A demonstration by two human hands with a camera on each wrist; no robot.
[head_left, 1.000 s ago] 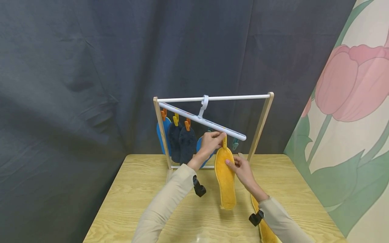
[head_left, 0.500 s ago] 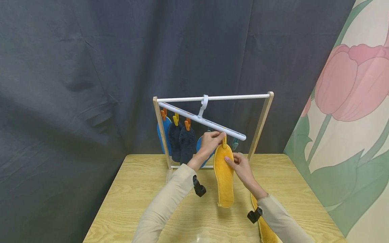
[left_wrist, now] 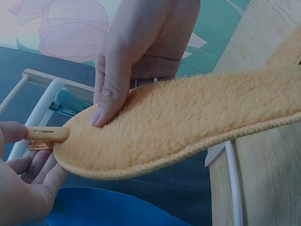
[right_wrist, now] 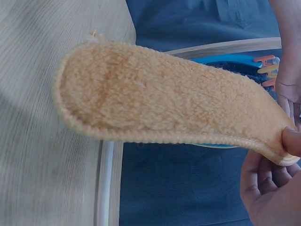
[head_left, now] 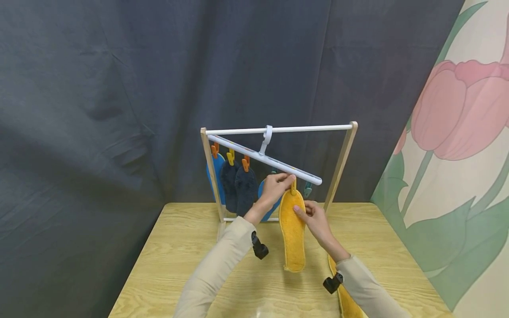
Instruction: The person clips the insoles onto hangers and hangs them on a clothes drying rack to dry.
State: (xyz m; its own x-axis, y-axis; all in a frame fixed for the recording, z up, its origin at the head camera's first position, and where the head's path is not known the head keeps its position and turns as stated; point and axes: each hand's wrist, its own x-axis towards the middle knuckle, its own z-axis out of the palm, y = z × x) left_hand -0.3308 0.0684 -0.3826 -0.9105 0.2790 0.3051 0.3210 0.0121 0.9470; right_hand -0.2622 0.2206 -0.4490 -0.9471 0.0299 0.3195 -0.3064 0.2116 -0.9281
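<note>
A fuzzy yellow insole [head_left: 293, 238] hangs lengthwise below the low right side of a tilted white hanger [head_left: 274, 163]. My left hand [head_left: 273, 187] pinches a yellow clothespin [head_left: 293, 187] under the hanger bar. In the left wrist view the clothespin [left_wrist: 47, 133] meets the insole's rounded end [left_wrist: 80, 150]. My right hand [head_left: 317, 222] grips the insole by its upper right edge, thumb on the front face and fingers behind. The right wrist view has the insole's other end [right_wrist: 108, 94] hanging free.
Two dark insoles [head_left: 245, 190] and a blue insole [head_left: 216, 172] hang from orange and yellow clothespins at left. Another blue insole [head_left: 270, 215] is partly behind my left hand. A teal clothespin [head_left: 308, 190] hangs at right. A rack [head_left: 345, 154] stands on the table; another yellow insole [head_left: 347, 302] lies under my right forearm.
The yellow insole has shifted slightly up and left, with my right hand moving along with it. My left hand stays at the clothespin.
</note>
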